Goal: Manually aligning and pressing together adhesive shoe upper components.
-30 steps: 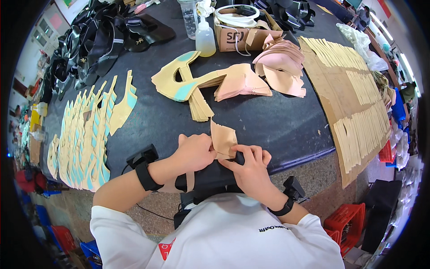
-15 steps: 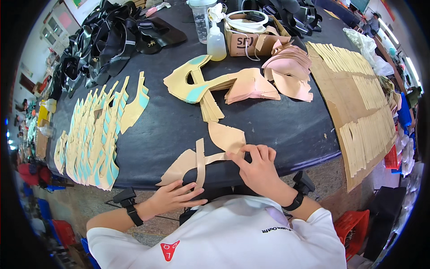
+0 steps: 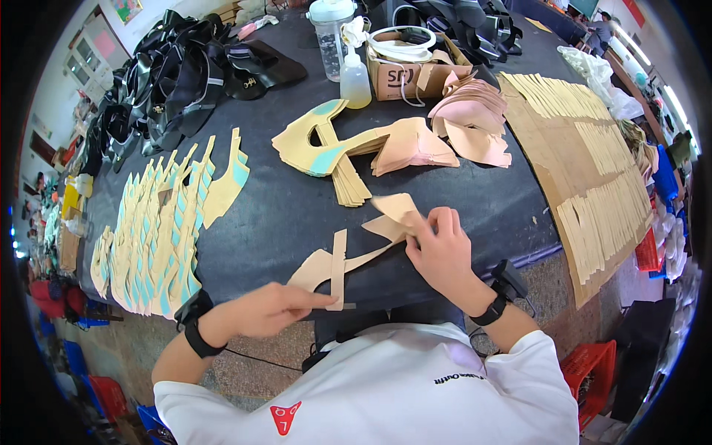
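My two bare hands at the near edge of a dark work table, seen from above: my right hand is closed in a pinch on a tan piece, its thumb and forefinger gripping the raised right end, where a flap stands folded above the table; from this grip a narrow curved band runs down to the left and widens into a rounded lobe lying near the table's front edge. A straight pale strip crosses this piece where the band meets the lobe, pointing away from me. My left hand has its forefinger extended to the strip's near end, touching it; whether the thumb closes on it from below I cannot tell. Beyond the piece lies a stack of tan cutouts with turquoise patches, adjoining a pink-tan stack, with a fanned pink pile to its right. To my left stands a row of similar turquoise-marked cutouts, overlapping; to my right, narrow strips lie in rows on a cardboard sheet. At the far side are a heap of glossy black pieces, a squeeze bottle and a cardboard box
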`<control>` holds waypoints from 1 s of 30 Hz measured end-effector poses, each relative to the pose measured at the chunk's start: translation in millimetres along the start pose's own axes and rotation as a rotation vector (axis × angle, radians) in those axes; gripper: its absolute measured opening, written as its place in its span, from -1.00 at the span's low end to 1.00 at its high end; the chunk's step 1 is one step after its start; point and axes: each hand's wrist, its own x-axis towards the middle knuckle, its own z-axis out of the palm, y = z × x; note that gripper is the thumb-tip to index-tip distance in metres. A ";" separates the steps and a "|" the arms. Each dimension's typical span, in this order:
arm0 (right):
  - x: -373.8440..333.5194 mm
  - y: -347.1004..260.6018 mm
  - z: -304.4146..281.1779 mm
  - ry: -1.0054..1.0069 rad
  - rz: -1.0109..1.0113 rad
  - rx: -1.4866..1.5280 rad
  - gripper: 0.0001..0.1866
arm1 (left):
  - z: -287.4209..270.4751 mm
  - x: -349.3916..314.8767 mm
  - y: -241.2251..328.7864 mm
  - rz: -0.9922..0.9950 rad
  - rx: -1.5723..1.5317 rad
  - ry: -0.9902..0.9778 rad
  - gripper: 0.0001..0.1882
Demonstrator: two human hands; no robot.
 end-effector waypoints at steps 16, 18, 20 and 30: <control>99.4 35.5 -69.3 -0.333 -0.372 0.705 -0.83 | -185.1 98.1 -6.7 0.155 -0.764 0.087 -0.60; 123.4 38.5 -67.1 -0.373 -0.268 0.751 -0.86 | -205.3 113.5 -24.7 -0.001 -0.641 0.211 -0.64; 145.7 46.4 -49.4 -0.485 -0.129 0.872 -0.87 | -217.8 136.3 -60.7 0.002 -0.607 0.287 -0.67; 192.8 53.0 -24.1 -0.586 -0.009 1.077 -0.90 | -223.6 158.0 -110.9 -0.030 0.086 0.718 -0.65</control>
